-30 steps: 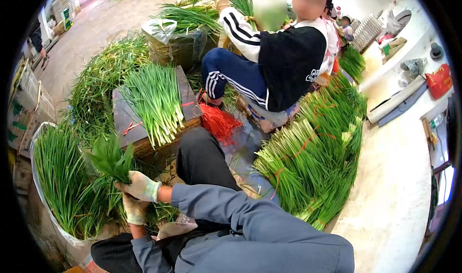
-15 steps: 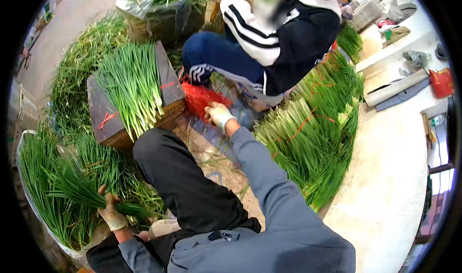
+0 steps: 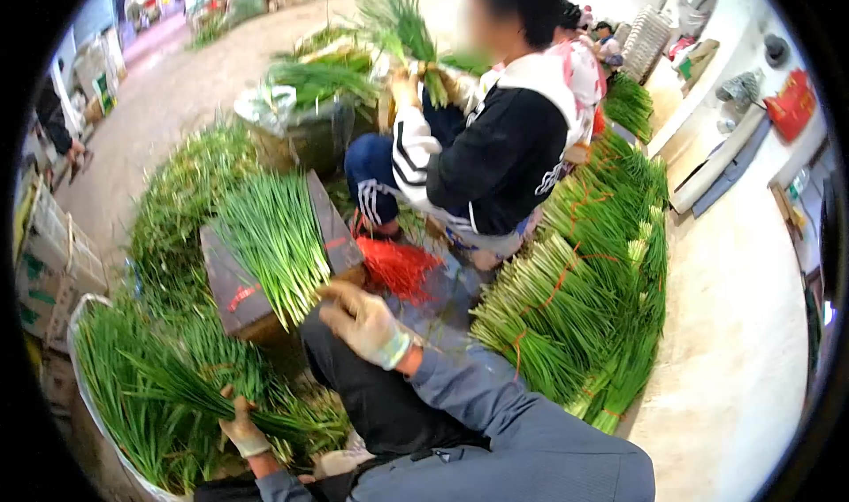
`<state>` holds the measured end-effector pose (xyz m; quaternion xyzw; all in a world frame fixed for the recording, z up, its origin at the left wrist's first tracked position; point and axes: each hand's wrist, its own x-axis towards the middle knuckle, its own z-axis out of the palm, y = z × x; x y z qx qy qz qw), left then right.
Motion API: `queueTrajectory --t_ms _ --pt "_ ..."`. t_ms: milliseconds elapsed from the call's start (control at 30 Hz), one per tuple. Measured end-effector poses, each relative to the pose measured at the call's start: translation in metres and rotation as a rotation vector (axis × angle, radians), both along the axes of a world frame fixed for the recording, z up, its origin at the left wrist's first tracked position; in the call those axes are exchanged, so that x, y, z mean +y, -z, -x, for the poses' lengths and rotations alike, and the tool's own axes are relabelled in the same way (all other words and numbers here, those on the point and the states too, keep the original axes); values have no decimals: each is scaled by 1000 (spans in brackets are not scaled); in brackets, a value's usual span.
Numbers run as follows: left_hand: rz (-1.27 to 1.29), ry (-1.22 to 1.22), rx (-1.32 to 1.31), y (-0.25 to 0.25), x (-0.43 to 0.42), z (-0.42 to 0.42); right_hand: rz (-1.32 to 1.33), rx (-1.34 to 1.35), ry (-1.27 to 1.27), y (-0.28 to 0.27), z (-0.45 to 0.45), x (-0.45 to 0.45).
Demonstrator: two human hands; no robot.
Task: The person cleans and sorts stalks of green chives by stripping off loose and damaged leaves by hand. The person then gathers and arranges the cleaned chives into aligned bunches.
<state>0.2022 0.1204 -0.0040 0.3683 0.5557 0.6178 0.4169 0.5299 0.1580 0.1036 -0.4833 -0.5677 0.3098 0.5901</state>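
Note:
My left hand (image 3: 244, 429), in a pale glove, is closed round a bunch of green stalks (image 3: 190, 391) at the lower left, above a plastic-lined bag of greens (image 3: 115, 413). My gloved right hand (image 3: 363, 321) hangs over my raised knee with its fingers apart; nothing shows in it. Just beyond its fingertips lies a pile of trimmed green stalks (image 3: 276, 237) on a dark block (image 3: 232, 290). Red ties (image 3: 398, 268) lie heaped on the floor behind the right hand.
A co-worker (image 3: 500, 139) sits ahead, holding greens (image 3: 402, 29). Tied green bundles (image 3: 575, 298) line the right side beside a pale wall ledge (image 3: 716, 325). Loose greens (image 3: 181, 210) are heaped at the left, near a filled plastic bag (image 3: 305, 135). Stacked crates (image 3: 53, 254) stand far left.
My right hand has come back from the red ties to beside the block. My left hand still holds its bunch. The co-worker has turned and lifted greens. The view has shifted.

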Motion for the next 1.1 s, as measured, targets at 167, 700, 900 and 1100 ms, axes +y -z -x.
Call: queueTrajectory --t_ms 167,700,900,1100 --pt "-33 -8 -64 13 2 19 -16 -59 -283 7 39 -14" --pt "-122 -70 -159 30 4 41 73 -60 -327 1 51 -17" --pt "-71 -129 -161 17 3 28 109 -2 -359 8 45 -15" --pt "-30 -97 -107 17 1 26 107 18 -366 4 36 -14"
